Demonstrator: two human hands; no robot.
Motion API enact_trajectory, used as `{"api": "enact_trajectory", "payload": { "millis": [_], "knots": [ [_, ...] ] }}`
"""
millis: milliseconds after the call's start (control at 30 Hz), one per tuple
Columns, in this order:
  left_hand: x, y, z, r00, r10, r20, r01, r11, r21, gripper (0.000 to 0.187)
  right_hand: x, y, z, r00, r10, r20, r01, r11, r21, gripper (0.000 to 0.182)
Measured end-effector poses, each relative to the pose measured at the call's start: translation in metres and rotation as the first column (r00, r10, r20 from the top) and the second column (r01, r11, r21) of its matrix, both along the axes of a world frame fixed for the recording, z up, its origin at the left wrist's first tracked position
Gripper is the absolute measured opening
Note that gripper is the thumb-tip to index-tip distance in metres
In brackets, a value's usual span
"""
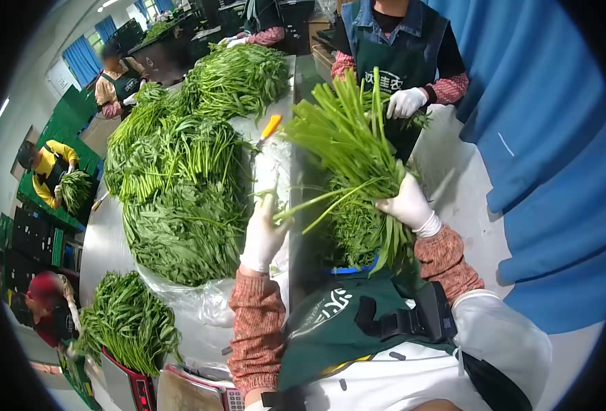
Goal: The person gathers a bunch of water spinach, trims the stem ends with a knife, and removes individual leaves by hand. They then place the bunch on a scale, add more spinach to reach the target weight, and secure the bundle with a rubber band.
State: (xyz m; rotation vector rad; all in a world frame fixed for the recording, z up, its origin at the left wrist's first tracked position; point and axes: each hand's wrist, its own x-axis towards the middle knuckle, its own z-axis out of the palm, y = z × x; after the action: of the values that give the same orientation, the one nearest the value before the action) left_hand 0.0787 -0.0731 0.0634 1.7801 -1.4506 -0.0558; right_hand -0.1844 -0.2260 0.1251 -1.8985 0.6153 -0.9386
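My right hand (410, 207), in a white glove, is wrapped round a thick bunch of leafy greens (351, 137) that look like water spinach. The pale stems point up and away to the left, while the leaves hang below the fist. Level with it on the left, my left hand (264, 233), also gloved, has its fingers closed on a loose stem (327, 200) that sticks out of the bunch. Under the bunch, more greens (354, 236) lie in a blue-rimmed container (355, 270), partly hidden.
A large heap of greens (180, 164) covers the metal table on plastic film (193, 298). An orange-handled knife (271, 127) lies beside it. Scales (197, 390) and another pile (130, 322) are at lower left. A gloved co-worker (402, 61) stands opposite; blue curtain (549, 157) hangs right.
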Motion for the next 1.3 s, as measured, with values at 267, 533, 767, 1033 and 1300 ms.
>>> {"api": "enact_trajectory", "payload": {
  "millis": [267,533,767,1033,1300],
  "knots": [
    [-0.012,0.013,0.044,0.837,0.146,-0.527,-0.233,0.967,-0.103,0.019,0.004,0.010,-0.009,0.992,0.128,0.015,-0.126,0.936,0.328,0.054],
    [-0.016,0.016,0.046,0.253,-0.326,-0.911,0.100,0.945,-0.311,0.047,0.015,0.014,-0.021,0.956,0.228,-0.184,-0.213,0.972,0.101,0.066],
    [-0.019,0.016,0.025,0.235,-0.208,-0.949,0.122,0.975,-0.184,0.013,0.030,0.015,-0.024,0.917,0.169,-0.361,-0.234,0.961,-0.144,0.058],
    [0.018,0.040,0.027,-0.026,-0.464,-0.885,-0.236,0.863,-0.446,0.018,0.018,0.010,-0.012,0.900,0.108,-0.421,-0.129,0.992,-0.020,0.064],
    [0.011,0.035,0.028,0.208,-0.264,-0.942,-0.255,0.915,-0.313,0.015,0.009,0.009,-0.008,0.970,0.207,-0.125,-0.176,0.958,0.225,0.056]
  ]
}}
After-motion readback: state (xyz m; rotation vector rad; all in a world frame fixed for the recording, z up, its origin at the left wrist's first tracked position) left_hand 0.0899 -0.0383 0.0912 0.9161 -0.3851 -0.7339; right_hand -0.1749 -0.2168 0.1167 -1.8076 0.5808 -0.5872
